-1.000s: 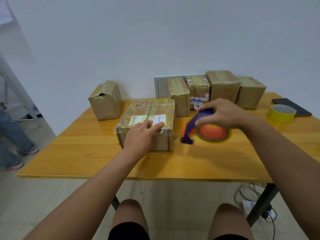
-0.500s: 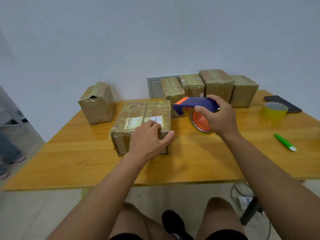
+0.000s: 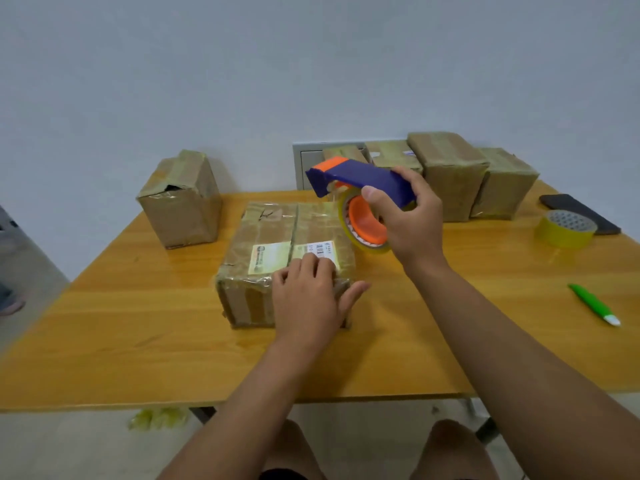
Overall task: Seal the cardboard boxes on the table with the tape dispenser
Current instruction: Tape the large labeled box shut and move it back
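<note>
While the left hand (image 3: pixel 308 299) presses flat on the near right corner of the labelled cardboard box (image 3: pixel 277 244) at bench (image 3: pixel 138 327) centre, the right hand (image 3: pixel 408 220) wraps its grip round the tape dispenser (image 3: pixel 360 180), raised over the box's far right edge; risk: tape starts off the centre seam; box could skid if hold slackens.

Soft even light, faint shadows, mild tabletop glare, wide-angle edge bending
</note>
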Motion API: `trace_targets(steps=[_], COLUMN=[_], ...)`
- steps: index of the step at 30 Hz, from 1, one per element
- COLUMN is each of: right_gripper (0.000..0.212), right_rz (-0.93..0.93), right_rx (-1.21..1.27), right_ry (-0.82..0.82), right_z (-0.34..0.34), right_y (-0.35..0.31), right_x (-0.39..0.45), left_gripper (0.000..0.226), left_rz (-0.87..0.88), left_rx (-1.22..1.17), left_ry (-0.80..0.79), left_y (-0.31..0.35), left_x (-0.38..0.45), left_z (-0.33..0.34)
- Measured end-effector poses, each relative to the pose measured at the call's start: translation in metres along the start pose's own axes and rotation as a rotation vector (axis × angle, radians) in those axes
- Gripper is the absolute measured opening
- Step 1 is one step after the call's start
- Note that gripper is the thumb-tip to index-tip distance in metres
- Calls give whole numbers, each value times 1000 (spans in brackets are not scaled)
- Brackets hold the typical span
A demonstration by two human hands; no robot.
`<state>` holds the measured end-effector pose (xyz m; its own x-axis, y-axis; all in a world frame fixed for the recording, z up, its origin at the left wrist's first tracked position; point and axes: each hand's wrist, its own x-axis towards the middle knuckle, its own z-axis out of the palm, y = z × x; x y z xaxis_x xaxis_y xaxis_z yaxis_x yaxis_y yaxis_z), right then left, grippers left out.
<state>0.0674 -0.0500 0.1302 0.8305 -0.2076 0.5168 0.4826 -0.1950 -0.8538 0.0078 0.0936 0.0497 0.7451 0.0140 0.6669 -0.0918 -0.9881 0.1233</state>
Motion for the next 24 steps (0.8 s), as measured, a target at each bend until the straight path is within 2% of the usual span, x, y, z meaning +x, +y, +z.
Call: trace_targets(steps=[4, 8, 11, 16, 21, 24], right_gripper=[48, 54, 58, 56, 57, 57], right_rz=[23, 41, 38, 15, 14, 12], right_rx=[40, 33, -2, -18, 14, 3], right_ry=[-90, -139, -153, -173, -175, -179], right_z=[27, 44, 48, 47, 43, 43], right_y=[-6, 2, 9, 13, 15, 16], right_x=[4, 5, 0, -4, -5, -5], left_gripper=[66, 47, 42, 49, 38, 45], left_rz=[15, 49, 114, 127, 147, 160], left_rx=[-74, -230, -207, -173, -122, -122], left_ry=[24, 67, 85, 175, 238, 248], left_y=[-3, -11, -21, -18, -18, -17], left_x=[-2, -5, -9, -11, -11, -11], left_z=[-3, -4, 8, 22, 34, 34])
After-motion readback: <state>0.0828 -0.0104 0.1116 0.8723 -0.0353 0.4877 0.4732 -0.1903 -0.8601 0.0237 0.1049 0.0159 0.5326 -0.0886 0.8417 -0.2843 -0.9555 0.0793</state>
